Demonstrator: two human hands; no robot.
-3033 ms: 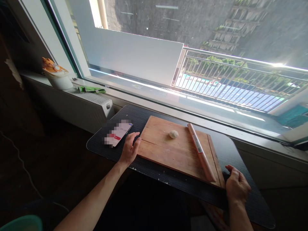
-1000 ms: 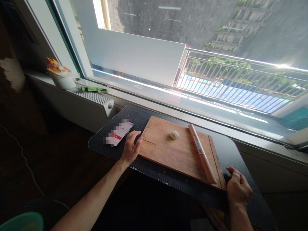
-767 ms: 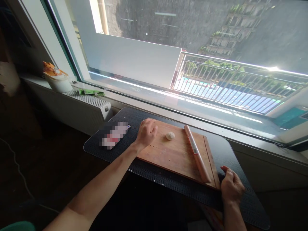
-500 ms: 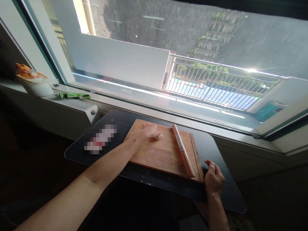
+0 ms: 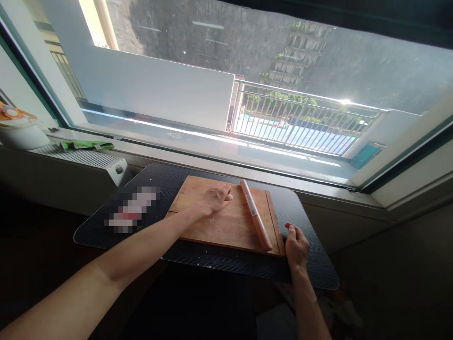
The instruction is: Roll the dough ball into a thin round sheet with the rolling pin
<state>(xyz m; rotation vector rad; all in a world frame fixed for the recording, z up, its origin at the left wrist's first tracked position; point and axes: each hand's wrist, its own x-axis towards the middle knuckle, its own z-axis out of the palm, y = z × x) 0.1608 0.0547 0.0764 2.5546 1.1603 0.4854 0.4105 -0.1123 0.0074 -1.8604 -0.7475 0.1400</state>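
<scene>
My left hand (image 5: 216, 198) is closed around a small white lump of dough (image 5: 230, 197) on the wooden board (image 5: 198, 226). Only one end of the lump shows beside the fingers. To its right, a rolling pin (image 5: 261, 225) with a paper label lies slantwise on the board, touched by neither hand. My right hand (image 5: 297, 244) is curled shut just past the board's right edge, over the black table. Its palm side is turned away, so whatever it may hold is hidden.
The board rests on a black table (image 5: 311, 255) with rounded corners. A blurred-out item (image 5: 132, 210) lies at its left. Crumbs dot the board and the table's front edge. Behind are a radiator (image 5: 88, 163) with a green cloth (image 5: 87, 145), a white container (image 5: 23, 132) and a large window.
My left hand has turned and its fingers have closed more around the dough. My right hand stays curled beside the board. The whole view has shifted, moving the scene leftward.
</scene>
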